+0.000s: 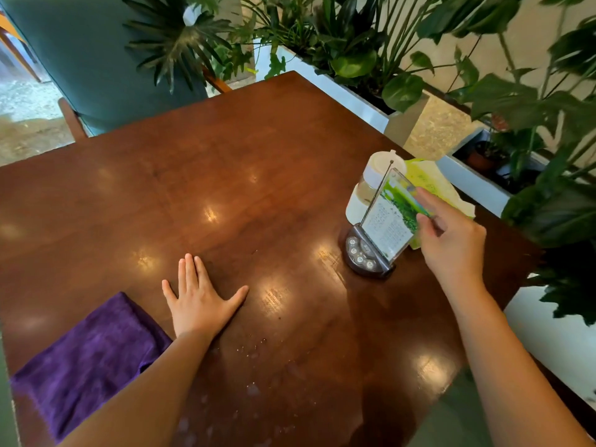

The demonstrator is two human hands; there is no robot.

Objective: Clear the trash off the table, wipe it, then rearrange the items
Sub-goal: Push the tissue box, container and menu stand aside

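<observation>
A clear acrylic sign holder (pixel 385 227) with a dark call-button base (pixel 364 258) stands near the right side of the brown wooden table (pixel 225 175). My right hand (pixel 451 243) pinches the sign's right edge between thumb and fingers. Behind the sign stand a clear jar with a white lid (pixel 375 182) and a green tissue pack (pixel 432 185). My left hand (pixel 201 301) lies flat on the table with fingers spread and holds nothing. A folded purple cloth (pixel 87 359) lies at the near left, partly under my left forearm.
Small crumbs and droplets (pixel 251 350) dot the table near its front. A teal chair (pixel 96 59) stands beyond the far left edge. White planters (pixel 354 101) with leafy plants run along the table's far right side, and leaves overhang the right corner.
</observation>
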